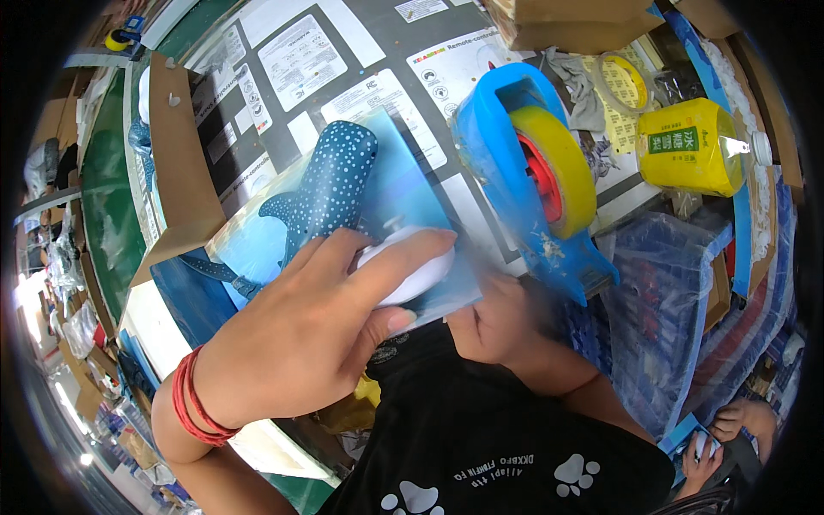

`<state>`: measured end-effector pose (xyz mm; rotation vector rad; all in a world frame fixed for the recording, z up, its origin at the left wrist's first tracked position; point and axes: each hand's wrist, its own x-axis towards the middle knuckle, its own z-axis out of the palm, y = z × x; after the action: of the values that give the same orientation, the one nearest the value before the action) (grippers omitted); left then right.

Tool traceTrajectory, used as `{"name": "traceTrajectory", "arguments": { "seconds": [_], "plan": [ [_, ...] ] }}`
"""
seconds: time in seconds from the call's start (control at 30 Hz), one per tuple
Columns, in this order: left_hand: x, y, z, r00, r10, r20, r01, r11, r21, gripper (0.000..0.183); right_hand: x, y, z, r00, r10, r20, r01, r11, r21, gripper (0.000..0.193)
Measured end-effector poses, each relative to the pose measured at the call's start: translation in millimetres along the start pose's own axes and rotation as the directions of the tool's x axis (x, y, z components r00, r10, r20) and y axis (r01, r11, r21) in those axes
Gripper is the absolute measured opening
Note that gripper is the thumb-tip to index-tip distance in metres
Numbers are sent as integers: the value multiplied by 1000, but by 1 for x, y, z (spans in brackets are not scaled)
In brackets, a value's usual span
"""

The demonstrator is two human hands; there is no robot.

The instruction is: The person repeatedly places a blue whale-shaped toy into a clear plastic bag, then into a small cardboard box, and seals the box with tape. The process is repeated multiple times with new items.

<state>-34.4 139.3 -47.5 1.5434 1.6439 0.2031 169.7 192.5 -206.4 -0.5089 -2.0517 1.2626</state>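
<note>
A blue box (pixel 412 176) with a spotted whale shark picture (pixel 330 184) lies tilted in front of me. My left hand (pixel 300 318), with red cords round its wrist, is closed on its near part, index finger across the face and thumb near the edge. Under those fingers shows a smooth white rounded shape (pixel 429 270); whether it is printed or a separate piece I cannot tell. At the box's near right corner is my right hand (pixel 502 318), its fingers smeared by motion and partly hidden. A blue tape dispenser (pixel 485 107) with a yellow tape roll (pixel 566 172) stands just beyond it.
Printed grey-and-white cardboard (pixel 313 64) covers the work surface. A brown carton flap (pixel 184 163) rises at left. To the right are a bottle of yellow liquid (pixel 691 146), a loose tape roll (pixel 622 86) and clear plastic wrap (pixel 657 283). Another person's hands (pixel 708 459) hold a blue item lower right.
</note>
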Motion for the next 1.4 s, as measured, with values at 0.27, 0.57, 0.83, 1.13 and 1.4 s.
{"name": "traceTrajectory", "arguments": {
  "seconds": [0.27,0.57,0.83,1.13,1.4],
  "plan": [
    [1,-1,8,998,22,-52,-22,1000,-4,55,2,3,-2,999,-37,16,38,996,-80,10],
    [-1,-4,8,994,84,-73,-82,996,20,50,0,-3,-1,1000,-31,3,31,994,-104,14],
    [-2,-13,25,965,187,-184,-185,982,26,64,-5,-15,1,935,318,155,-354,832,427,29],
    [3,-12,38,949,145,-278,-146,989,18,68,-23,-37,32,679,714,173,-401,163,901,32],
    [2,-7,52,916,139,-376,-150,989,2,66,-21,-20,15,928,181,-326,-171,983,60,25]
  ]
}}
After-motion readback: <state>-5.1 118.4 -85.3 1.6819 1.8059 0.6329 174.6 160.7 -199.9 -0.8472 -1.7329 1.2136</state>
